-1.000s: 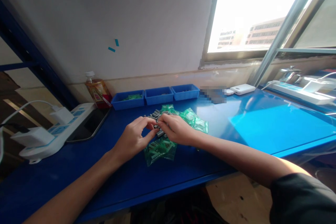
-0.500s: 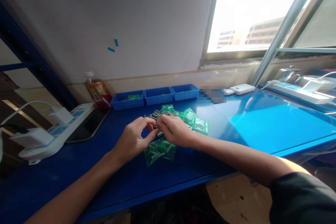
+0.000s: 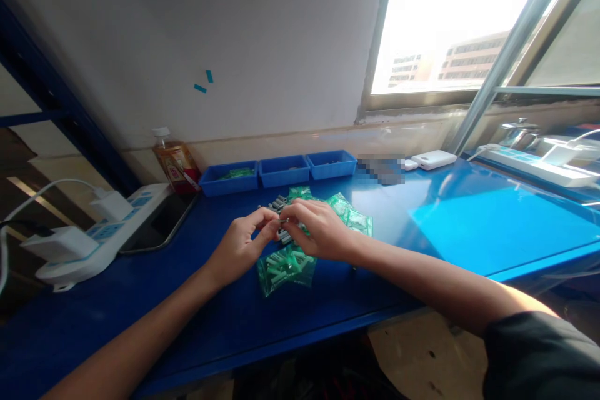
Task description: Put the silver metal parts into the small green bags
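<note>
My left hand (image 3: 244, 244) is closed in a pinch, thumb against forefinger. My right hand (image 3: 316, 228) meets it fingertip to fingertip, also pinching. Between them shows a small thin metal piece (image 3: 284, 220), mostly covered by the fingers. Under and behind the hands lies a heap of small grey metal cylinders (image 3: 279, 202), partly hidden. A green plastic bag (image 3: 287, 267) with long slim pieces inside lies on the table just below the hands. More green bags (image 3: 350, 214) lie behind and to the right of my right hand.
Three blue bins (image 3: 284, 174) line the wall; the left one holds something green. A bottle (image 3: 171, 159), a dark phone (image 3: 159, 225) and a power strip (image 3: 107, 231) stand at left. White devices (image 3: 435, 159) and another power strip (image 3: 534, 165) are at right on the blue table (image 3: 210, 337).
My left thumb has moved up to its forefinger, closing the gap between them. The metal piece now shows between both hands. My right fingers have shifted slightly.
</note>
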`<state>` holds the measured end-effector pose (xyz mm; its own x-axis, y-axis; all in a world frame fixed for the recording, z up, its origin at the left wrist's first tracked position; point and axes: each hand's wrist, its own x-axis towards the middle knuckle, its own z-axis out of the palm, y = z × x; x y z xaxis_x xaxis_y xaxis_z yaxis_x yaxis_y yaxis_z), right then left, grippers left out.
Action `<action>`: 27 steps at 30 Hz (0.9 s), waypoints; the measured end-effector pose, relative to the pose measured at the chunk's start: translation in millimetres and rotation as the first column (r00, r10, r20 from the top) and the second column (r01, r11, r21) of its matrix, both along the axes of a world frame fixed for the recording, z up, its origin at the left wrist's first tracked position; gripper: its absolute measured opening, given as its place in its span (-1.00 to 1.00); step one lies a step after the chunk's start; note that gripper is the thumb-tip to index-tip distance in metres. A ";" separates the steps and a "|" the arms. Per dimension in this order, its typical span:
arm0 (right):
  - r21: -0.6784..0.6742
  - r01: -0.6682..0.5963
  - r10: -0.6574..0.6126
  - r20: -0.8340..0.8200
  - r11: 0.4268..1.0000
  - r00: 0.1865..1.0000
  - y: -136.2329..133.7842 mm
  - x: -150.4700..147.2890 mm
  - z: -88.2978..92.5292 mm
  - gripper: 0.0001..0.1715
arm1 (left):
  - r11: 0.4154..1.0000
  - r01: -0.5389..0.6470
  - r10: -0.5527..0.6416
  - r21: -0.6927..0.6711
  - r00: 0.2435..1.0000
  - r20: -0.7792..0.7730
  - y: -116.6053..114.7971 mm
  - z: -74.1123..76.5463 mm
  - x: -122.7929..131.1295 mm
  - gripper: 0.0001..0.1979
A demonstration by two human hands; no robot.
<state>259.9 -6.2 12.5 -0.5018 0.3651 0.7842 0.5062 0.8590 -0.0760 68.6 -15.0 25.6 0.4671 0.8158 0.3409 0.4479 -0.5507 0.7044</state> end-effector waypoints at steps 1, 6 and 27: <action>0.044 0.014 -0.014 0.009 0.999 1.000 3.8 3.5 5.5 -0.88 | 1.000 -0.017 0.018 0.015 0.999 -0.026 2.0 0.6 -2.4 -0.67; 0.064 0.440 -0.431 -0.121 0.896 0.894 45.8 44.9 40.5 -0.76 | 0.965 -0.160 0.210 0.207 0.945 -0.251 21.3 -1.8 -21.6 -0.70; -0.329 0.178 -0.103 0.233 0.927 0.967 -3.9 20.7 27.4 -0.70 | 0.994 -0.109 0.109 0.012 0.992 -0.061 22.6 -15.3 -13.6 -0.80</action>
<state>280.6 -10.0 39.9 -0.5629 0.6726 0.4804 0.6567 0.7169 -0.2342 55.0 7.5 10.3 0.3959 0.8602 0.3215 0.5476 -0.5021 0.6693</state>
